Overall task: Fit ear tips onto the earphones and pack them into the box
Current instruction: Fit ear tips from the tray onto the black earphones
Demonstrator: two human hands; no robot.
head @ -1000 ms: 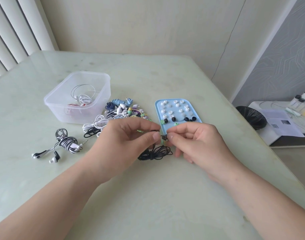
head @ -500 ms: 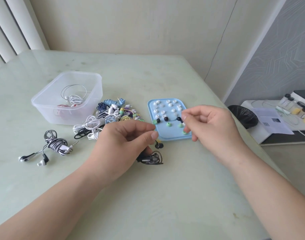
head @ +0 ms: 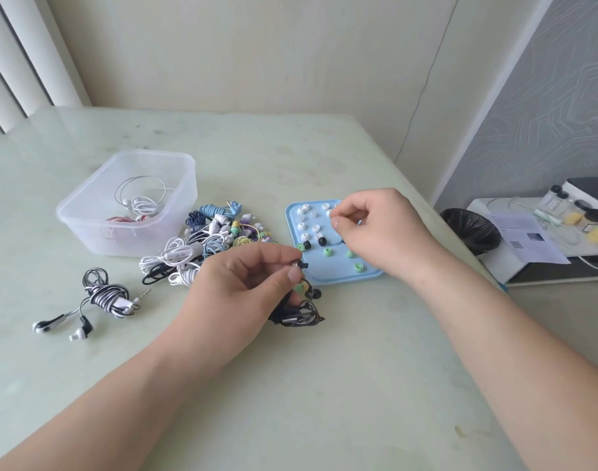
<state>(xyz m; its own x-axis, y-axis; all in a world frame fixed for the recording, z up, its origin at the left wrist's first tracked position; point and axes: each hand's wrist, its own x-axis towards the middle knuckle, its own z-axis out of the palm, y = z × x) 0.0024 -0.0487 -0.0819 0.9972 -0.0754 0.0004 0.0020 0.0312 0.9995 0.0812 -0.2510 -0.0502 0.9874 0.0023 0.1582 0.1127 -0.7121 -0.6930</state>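
The left hand pinches a black earbud between thumb and forefinger, just off the near left corner of the blue tray. The earbud lies roughly level, its nozzle pointing right toward the tray. Its coiled black cable rests on the table under the fingers. The right hand hovers over the tray's white ear tips, thumb and forefinger drawn together; whether they grip a tip I cannot tell. This hand hides the tray's right part. Farther left lie a pile of earphones and the clear box.
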